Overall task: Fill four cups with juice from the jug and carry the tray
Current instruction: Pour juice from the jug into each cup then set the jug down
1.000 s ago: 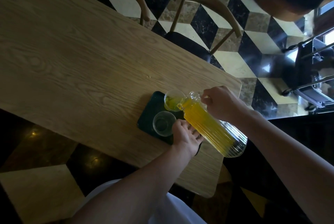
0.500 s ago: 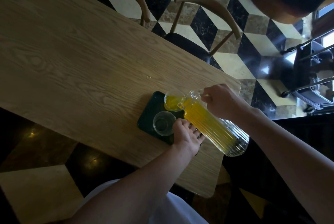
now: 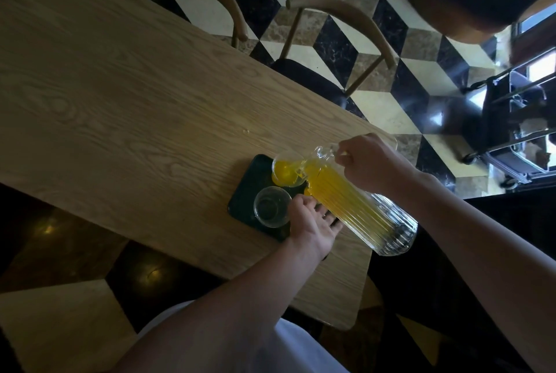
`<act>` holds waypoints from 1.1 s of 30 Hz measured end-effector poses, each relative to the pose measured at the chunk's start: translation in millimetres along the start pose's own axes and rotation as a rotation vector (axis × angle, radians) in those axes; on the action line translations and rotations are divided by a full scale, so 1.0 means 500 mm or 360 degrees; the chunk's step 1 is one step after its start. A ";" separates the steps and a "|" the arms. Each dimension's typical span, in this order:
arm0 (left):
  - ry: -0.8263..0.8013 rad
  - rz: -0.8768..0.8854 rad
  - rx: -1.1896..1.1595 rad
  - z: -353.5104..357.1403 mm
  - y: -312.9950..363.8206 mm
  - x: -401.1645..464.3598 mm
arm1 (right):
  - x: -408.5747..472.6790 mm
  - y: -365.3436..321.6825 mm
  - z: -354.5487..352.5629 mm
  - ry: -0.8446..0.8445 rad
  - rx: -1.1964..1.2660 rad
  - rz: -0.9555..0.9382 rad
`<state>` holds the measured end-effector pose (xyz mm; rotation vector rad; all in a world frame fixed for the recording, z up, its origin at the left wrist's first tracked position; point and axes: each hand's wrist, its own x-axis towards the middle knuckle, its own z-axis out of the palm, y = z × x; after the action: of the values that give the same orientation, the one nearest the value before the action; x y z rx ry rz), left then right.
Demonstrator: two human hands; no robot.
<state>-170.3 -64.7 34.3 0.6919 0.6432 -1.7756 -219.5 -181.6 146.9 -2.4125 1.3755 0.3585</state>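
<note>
Our right hand grips the heavy, slippery glass jug by its neck; left hand rests open, steadying the tray.

juice – yellow; tray – dark green; table – pale woodgrain; floor – black-cream-brown cubes

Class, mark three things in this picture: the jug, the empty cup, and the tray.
jug (image 3: 355, 204): head view, on its ribbed, juice-filled side.
empty cup (image 3: 270, 207): head view, on its clear bottom, seen through the open mouth.
tray (image 3: 245, 196): head view, on a bare dark patch beside the cups.
</note>
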 end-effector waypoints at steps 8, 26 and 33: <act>-0.0015 0.0021 0.0018 0.017 0.009 -0.021 | -0.007 -0.002 -0.015 0.0047 -0.0016 0.0001; 0.0159 0.0260 0.0288 0.061 0.043 -0.088 | -0.050 -0.007 -0.039 0.0419 0.0094 -0.0099; 0.0205 0.0303 0.0343 0.057 0.038 -0.120 | -0.107 -0.007 -0.027 0.0602 0.0189 -0.0110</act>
<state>-140.6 -51.8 95.6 0.9885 0.4584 -1.6464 -242.7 -143.7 179.9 -2.5050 1.4079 -0.2044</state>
